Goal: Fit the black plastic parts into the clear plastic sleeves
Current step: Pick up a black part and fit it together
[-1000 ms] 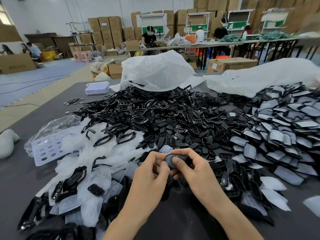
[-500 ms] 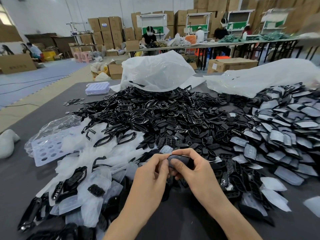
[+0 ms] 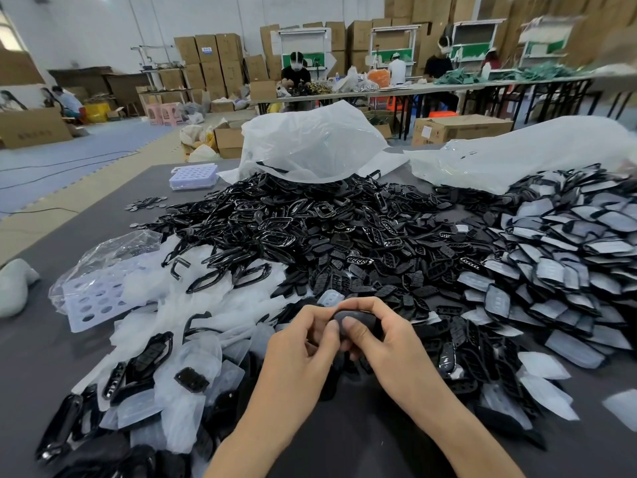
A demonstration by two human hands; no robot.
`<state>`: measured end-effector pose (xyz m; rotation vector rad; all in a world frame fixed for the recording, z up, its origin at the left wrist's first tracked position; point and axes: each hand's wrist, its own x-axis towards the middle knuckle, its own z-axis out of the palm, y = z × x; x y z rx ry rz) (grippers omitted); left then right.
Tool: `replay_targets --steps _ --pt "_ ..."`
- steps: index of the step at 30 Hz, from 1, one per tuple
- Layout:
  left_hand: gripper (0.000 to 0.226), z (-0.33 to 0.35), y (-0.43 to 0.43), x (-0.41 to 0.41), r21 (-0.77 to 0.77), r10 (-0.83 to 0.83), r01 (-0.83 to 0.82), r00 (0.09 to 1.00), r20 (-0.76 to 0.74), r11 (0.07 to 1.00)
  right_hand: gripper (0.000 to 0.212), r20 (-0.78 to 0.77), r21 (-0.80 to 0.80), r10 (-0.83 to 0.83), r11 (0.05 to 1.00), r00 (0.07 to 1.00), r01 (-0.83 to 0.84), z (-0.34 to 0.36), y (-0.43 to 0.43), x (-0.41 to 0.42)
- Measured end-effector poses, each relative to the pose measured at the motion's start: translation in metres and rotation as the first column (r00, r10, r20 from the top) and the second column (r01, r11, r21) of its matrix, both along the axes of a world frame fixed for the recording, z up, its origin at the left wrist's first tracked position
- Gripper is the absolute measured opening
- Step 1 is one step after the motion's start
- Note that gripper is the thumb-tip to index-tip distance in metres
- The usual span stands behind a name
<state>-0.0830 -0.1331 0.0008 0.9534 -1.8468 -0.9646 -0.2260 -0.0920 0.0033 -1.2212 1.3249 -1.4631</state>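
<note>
While both hands are meeting near the table's front edge, a black part (image 3: 355,320) is sitting between them, pinched from either side. The left hand (image 3: 303,343) is curling its fingers in against the part's left end, thumb tip touching it. The right hand (image 3: 382,339) is arching over the top, thumb pressing on the near face and fingers wrapping behind. Whether a sleeve is already around the part cannot be told. Just beyond the knuckles a clear sleeve (image 3: 330,298) is lying on the heap of loose black parts (image 3: 310,229), which is spreading across the middle of the grey table (image 3: 31,370). To the left, empty sleeves (image 3: 193,305) are lying in a pale drift, some mixed with black frames. To the right, sleeved parts (image 3: 565,257) are piling up in overlapping rows. Behind the heap, two white bags (image 3: 310,143) are slumping open.
</note>
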Motion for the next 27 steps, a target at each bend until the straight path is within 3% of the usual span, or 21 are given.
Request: replay_targets --steps 13,20,27 --pt "0.022 -0.001 0.001 -0.003 0.043 0.024 -0.022 0.999 -0.040 0.999 0.012 0.058 -0.016 -0.056 0.998 0.997 0.057 0.001 -0.001 -0.001" --pt "0.018 0.005 0.003 -0.004 0.082 0.060 -0.049 0.989 -0.133 0.995 0.019 0.370 -0.013 -0.009 1.000 0.929 0.015 -0.001 -0.006 0.000" --pt "0.020 0.006 0.004 -0.003 0.064 0.038 -0.028 0.986 -0.163 0.998 0.025 0.501 0.048 -0.001 0.999 0.866 -0.027 0.002 -0.007 -0.002"
